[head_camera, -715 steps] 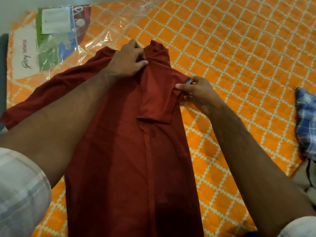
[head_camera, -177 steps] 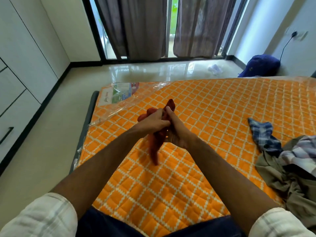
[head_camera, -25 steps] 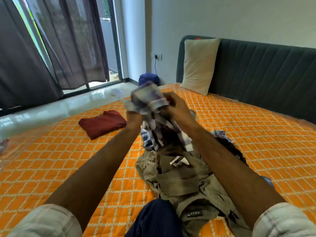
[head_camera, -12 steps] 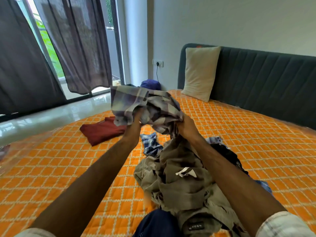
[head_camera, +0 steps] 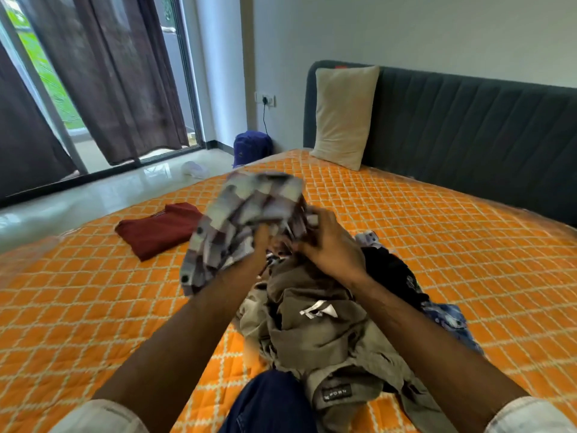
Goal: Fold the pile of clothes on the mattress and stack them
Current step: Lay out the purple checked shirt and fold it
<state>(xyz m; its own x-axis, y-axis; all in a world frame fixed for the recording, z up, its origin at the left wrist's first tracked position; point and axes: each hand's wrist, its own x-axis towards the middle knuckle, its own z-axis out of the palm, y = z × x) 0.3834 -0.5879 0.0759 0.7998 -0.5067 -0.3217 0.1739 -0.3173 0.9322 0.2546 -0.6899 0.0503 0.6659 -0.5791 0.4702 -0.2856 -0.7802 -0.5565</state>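
Observation:
Above the pile I hold a crumpled grey and purple checked shirt, blurred by motion. My left hand is mostly wrapped in its cloth and grips it from below. My right hand pinches the same shirt at its right edge. Under my hands lies the unfolded pile: olive-grey trousers on top, a black garment and a blue patterned one to the right. The folded dark red shirt rests flat on the orange quilted mattress to the left.
A beige pillow leans on the dark headboard at the far end. A blue bag and a white item sit on the glossy floor by the curtained glass door. My knee in dark jeans is at the bottom.
Both hands have dropped a little with the checked shirt and come closer together. The shirt hangs further left now, covering part of the red shirt's corner.

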